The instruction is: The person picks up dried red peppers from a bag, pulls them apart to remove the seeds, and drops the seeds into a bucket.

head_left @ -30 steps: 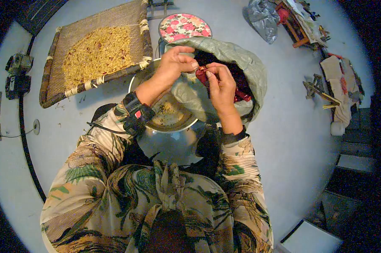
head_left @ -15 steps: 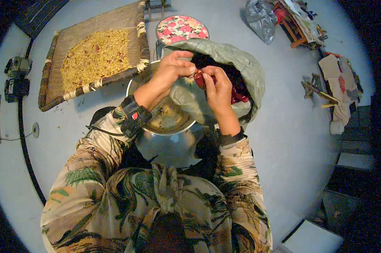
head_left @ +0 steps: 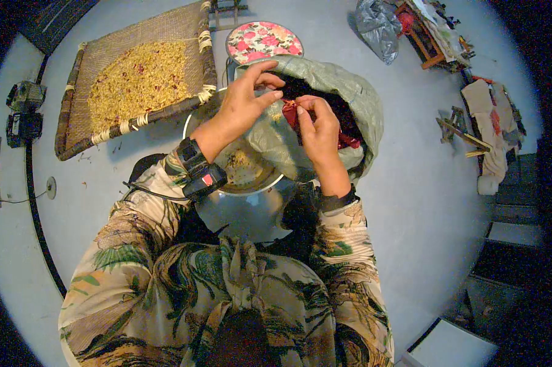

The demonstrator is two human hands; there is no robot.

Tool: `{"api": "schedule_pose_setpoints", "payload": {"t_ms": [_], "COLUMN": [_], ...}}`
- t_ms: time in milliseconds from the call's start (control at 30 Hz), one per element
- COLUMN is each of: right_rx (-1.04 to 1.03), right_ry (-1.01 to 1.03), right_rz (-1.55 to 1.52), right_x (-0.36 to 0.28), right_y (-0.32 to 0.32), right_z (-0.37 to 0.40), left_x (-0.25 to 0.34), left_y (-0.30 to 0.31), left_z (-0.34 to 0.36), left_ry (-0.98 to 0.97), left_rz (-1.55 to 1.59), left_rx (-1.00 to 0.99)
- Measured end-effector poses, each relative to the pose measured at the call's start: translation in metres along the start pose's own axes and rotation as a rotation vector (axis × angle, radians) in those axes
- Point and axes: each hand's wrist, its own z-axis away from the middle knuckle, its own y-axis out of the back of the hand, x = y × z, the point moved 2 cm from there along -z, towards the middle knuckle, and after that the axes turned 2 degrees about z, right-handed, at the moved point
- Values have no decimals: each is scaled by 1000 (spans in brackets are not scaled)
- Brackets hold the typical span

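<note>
A dried red chili pepper, torn open at its upper end with pale seeds showing, is pinched between the thumb and fingers of my right hand. Just to its left, my left hand has its thumb and fingers apart, close to the torn end and holding nothing I can make out. Below both hands is a metal basin with some yellow seeds on its bottom. A pale green woven sack lies open behind my right hand, with more dark red chilies inside it.
At the upper left, a wood-framed mesh screen carries a spread of yellow seeds with red flecks. A round stool with a floral top stands beyond the sack. A grey plastic bag and a cloth-draped item are on the right.
My left hand's fingers have spread and drawn slightly away from the chili. The chili's torn end now shows more plainly, while my right hand keeps its pinch.
</note>
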Motion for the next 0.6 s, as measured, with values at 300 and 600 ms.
{"api": "schedule_pose_setpoints", "payload": {"t_ms": [300, 600], "right_rx": [-40, -69], "right_ry": [13, 67], "right_rz": [55, 129], "right_x": [-4, -3], "right_y": [-6, -10], "right_z": [2, 5], "left_x": [10, 9], "left_y": [-5, -7], "left_z": [10, 10], "left_ry": [-110, -173], "left_rz": [-327, -435], "left_rx": [-149, -142]}}
